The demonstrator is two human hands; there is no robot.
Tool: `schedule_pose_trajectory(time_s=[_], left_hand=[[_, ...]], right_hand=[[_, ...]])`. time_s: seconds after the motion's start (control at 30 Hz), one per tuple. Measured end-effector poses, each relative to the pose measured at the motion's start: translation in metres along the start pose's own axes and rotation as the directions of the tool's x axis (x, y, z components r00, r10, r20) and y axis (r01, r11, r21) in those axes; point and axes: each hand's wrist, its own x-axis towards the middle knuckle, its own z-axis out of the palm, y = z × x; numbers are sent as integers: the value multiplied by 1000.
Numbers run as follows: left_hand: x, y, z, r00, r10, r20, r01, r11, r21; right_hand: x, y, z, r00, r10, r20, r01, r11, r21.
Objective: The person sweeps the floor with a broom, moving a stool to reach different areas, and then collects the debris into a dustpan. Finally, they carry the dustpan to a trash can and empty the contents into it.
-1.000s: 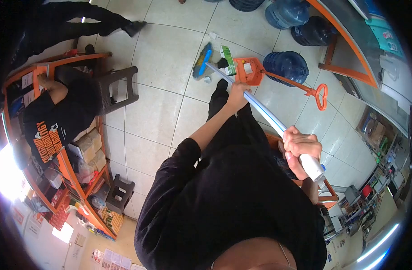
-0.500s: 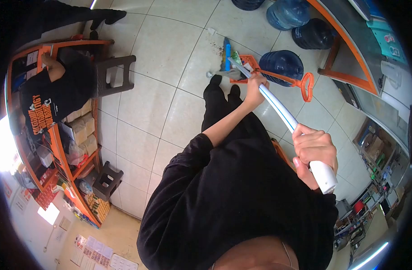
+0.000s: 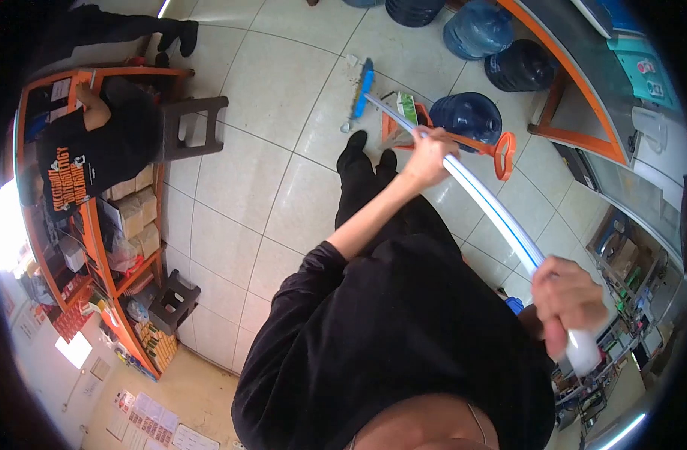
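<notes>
Both my hands are closed around the white, blue-striped handle (image 3: 493, 206) of a broom. My left hand (image 3: 433, 159) grips the lower part of the handle, above the dustpan. My right hand (image 3: 572, 304), a little blurred, wraps the upper end near the white cap. The blue broom head (image 3: 364, 90) rests on the tiles just left of an orange dustpan (image 3: 392, 129), beyond my feet. A green-and-white wrapper (image 3: 407, 107) lies in the dustpan. The dustpan's long orange handle (image 3: 503, 156) points right, and my left hand partly covers the pan. Bits of litter (image 3: 352, 59) lie near the broom head.
A dark blue water jug (image 3: 466, 120) stands beside the dustpan, with several more jugs (image 3: 478, 30) behind. Orange-framed cabinets (image 3: 583, 131) line the right. At left, a person in a black shirt (image 3: 96, 150) is by orange shelves, near a dark stool (image 3: 193, 129).
The broom head has moved left, away from the dustpan, and turned. My right hand has moved right and down with the handle's upper end. More of the dustpan and wrapper now shows.
</notes>
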Motion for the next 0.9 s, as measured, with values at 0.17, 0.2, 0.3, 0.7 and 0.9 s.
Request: schedule_pose_trajectory(time_s=[0.17,0.2,0.3,0.7,0.9], left_hand=[[9,-103,-36,954,-152,259,69,950,305],[3,-152,-28,972,-59,227,-6,961,277],[6,-201,-28,929,12,371,-37,998,59],[-57,-113,38,957,91,276,-39,982,-187],[-47,-57,60,983,-60,174,91,980,-175]], right_hand=[[-19,100,47,944,-40,-329,-37,973,-226],[-20,119,57,926,37,-376,-144,954,-262],[-24,161,86,844,179,-506,-332,915,-231],[-42,71,61,822,304,-481,-383,921,-74],[-35,42,33,867,374,-330,-431,895,-119]])
